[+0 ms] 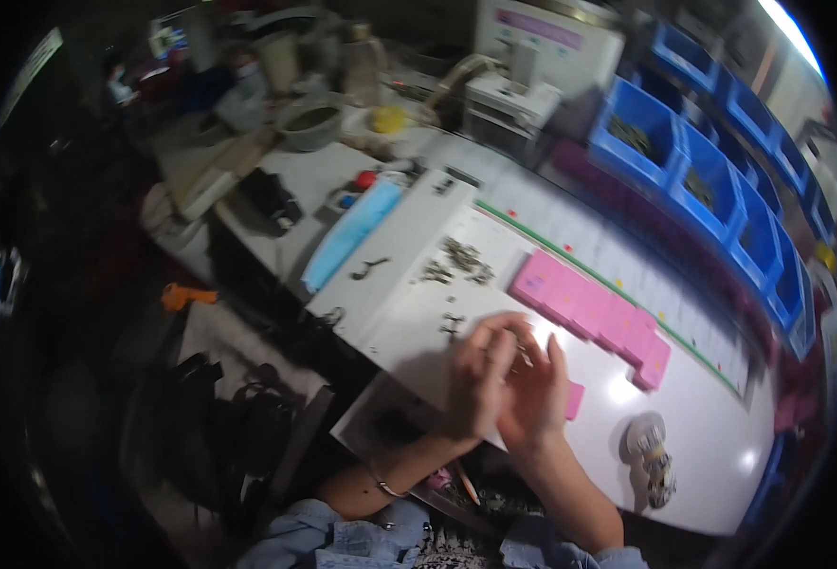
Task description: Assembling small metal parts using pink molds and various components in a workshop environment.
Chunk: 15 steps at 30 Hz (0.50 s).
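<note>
My left hand point(478, 376) and my right hand point(535, 403) meet above the white tabletop, with the fingers curled in toward each other. Something small and dark shows between the fingertips, too blurred to name. Just beyond the left hand lie a few small dark metal pieces point(452, 324). Farther off is a loose pile of small greenish-grey metal pieces point(466, 261). A staggered row of pink blocks point(589, 308) runs to the right past my hands. Another pink block point(575, 400) sits beside the right hand, partly hidden by it.
A clear jar-like container point(651, 446) stands at the near right. Blue bins point(636, 133) with small parts rise at the far right. A green strip point(570, 251) edges the work surface. At left are a blue strip point(354, 232), a grey bowl point(311, 123) and an orange-handled tool point(188, 296).
</note>
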Available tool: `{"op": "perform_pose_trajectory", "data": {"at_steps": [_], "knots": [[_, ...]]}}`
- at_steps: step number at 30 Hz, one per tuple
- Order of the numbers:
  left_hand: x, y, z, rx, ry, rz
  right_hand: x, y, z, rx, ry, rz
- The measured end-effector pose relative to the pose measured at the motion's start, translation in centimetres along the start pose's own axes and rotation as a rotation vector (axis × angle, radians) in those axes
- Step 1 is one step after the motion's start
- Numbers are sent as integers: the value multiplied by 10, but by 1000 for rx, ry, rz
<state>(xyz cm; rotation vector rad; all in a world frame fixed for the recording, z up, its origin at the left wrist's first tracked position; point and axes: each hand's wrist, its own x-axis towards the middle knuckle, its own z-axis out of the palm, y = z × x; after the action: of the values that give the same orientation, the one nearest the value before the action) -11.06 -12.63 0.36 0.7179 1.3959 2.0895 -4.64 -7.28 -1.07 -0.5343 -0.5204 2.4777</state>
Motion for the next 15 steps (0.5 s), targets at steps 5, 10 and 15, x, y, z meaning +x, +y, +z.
{"op": "perform_pose_trajectory", "data": {"at_steps": [5, 10, 15], "knots": [[-10, 5, 28, 123, -49, 149, -7, -19, 10, 71, 28, -37], [-6, 7, 37, 333, -50, 390, -6, -23, 5, 42, -57, -102], [3, 15, 46, 484, -95, 611, -4, -31, -6, 61, -135, -200]]}}
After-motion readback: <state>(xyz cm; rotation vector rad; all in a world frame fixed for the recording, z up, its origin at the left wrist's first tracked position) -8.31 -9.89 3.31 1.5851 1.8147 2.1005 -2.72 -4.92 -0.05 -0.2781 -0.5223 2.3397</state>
